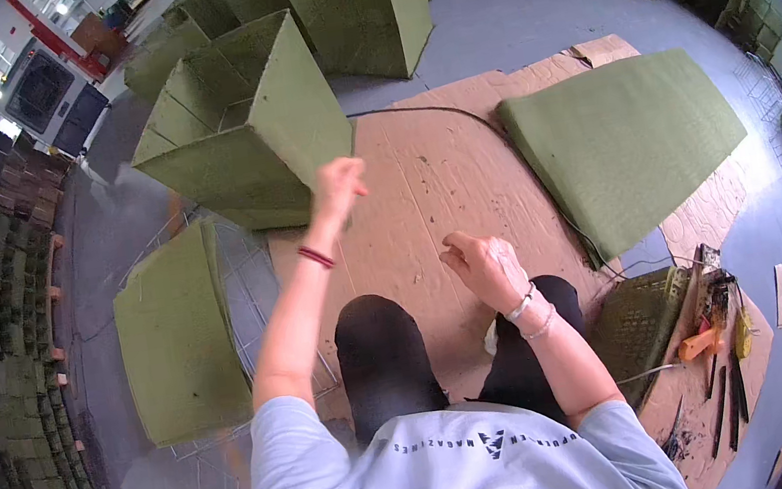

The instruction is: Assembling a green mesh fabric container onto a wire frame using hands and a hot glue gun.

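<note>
Floor first: a big sheet of brown cardboard (443, 186) lay flat across the middle of the frame on grey concrete, rough and creased, with a thin black cable (452, 114) curving over its upper edge. Green felt everywhere! One flat felt panel (629, 143), rectangular and fuzzy, lay at the right of centre. One open felt box (243, 135), square-sided and tilted, stood at upper centre-left, with at least one more open felt box (365, 5) behind it at the top. A folded felt piece (178, 342) rested on a wire grid (251, 286) at the left. Stacks of the same green boxes (5, 333) lined the far left edge, too many to count.

The person sat in the lower middle, dark-trousered knees on the cardboard. The left hand (337, 187) was raised, just beside the lower corner of the tilted felt box; its fingers were curled together, and whether they gripped anything could not be told. The right hand (480, 262) hovered over the cardboard, fingers bent inward in a loose fist, nothing visible between them.

Lower right: one green plastic basket (640, 324) on its side, then several small hand tools (715, 348), among them an orange-handled one.
</note>
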Motion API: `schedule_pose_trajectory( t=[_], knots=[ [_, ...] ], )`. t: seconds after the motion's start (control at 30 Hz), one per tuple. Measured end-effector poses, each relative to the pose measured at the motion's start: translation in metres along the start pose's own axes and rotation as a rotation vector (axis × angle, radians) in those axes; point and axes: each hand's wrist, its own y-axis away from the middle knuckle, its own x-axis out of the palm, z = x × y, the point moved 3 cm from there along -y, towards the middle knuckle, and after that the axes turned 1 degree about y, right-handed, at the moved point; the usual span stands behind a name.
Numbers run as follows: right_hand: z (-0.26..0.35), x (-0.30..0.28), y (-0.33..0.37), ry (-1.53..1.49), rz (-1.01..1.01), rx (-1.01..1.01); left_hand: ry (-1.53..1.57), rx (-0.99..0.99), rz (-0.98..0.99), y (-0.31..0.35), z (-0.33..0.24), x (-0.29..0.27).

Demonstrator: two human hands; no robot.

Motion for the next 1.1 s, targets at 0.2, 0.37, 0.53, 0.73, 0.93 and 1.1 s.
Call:
schedule_pose_trajectory(
  t=[0.2, 0.37, 0.53, 0.73, 0.93, 1.1],
  knots=[
    [-0.008, -0.002, -0.001, 0.044, -0.035, 0.078, 0.065, 0.024, 0.566, 0.069, -0.008, 0.124],
    [-0.027, -0.029, 0.006, -0.083, -0.248, 0.180, 0.518, -0.097, 0.689, 0.090, -0.022, 0.131],
    [-0.039, -0.040, 0.011, -0.358, -0.338, 0.196, 0.611, -0.287, 0.597, 0.111, -0.050, 0.097],
    [-0.042, -0.033, 0.010, -0.666, -0.277, 0.274, 1.318, -0.187, 1.110, 0.118, -0.059, 0.097],
    [-0.037, -0.021, 0.001, -0.994, -0.260, 0.314, 0.970, -0.361, 0.673, 0.132, -0.097, 0.089],
    [-0.021, -0.003, -0.010, -0.968, -0.311, 0.238, 0.879, -0.320, 0.580, 0.122, -0.081, 0.086]
  ],
)
